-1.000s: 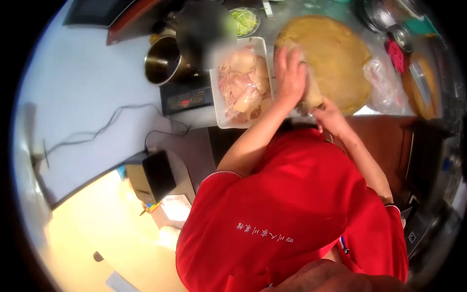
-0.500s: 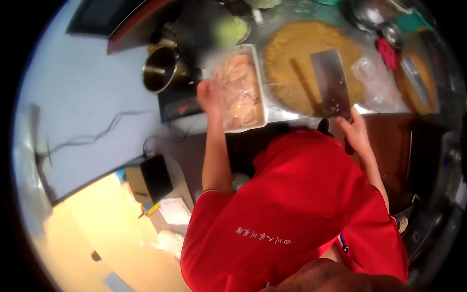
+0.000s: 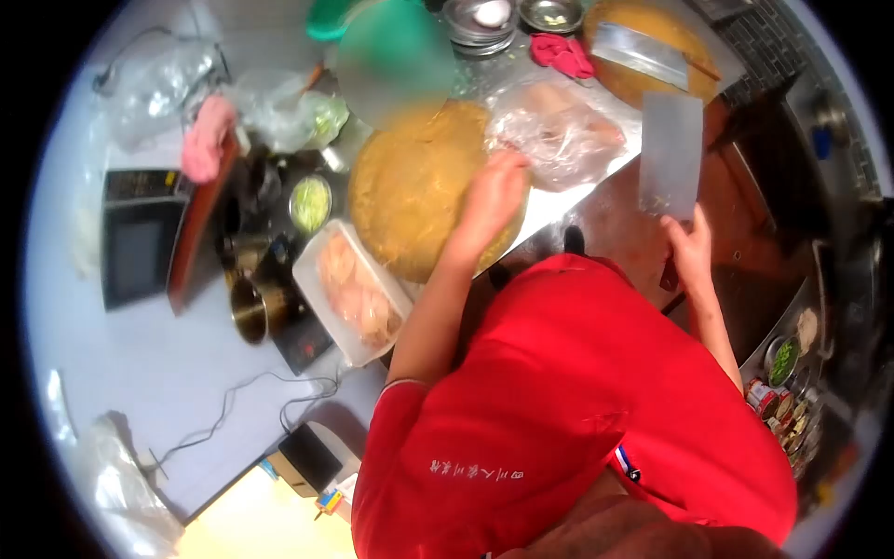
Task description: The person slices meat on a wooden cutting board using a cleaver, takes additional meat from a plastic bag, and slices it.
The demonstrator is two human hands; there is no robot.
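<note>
Head view: the right hand [image 3: 689,244] is wrapped round the dark handle of a cleaver [image 3: 671,154], which is held just off the counter's near edge, clear of the metal counter [image 3: 551,207]. Its blade is a broad, nearly rectangular plate of dull grey, one flat face turned to the camera, with small pale specks near the handle end. The left hand [image 3: 492,197] reaches over the right side of a thick round board [image 3: 410,191], fingers bent, their tips at the left margin of a plastic bag [image 3: 559,130]; whether they pinch the film cannot be told. That bag lies along the counter's near edge beside the board, clear, crinkled and shiny, pale pink showing through it. Left of the board, by the same edge, a white tray [image 3: 305,272] holds pale pink, moist-looking pieces of meat [image 3: 354,289]. Beyond the bag are a pink cloth [image 3: 562,56] and a second board [image 3: 610,86] bearing another blade [image 3: 643,54].
</note>
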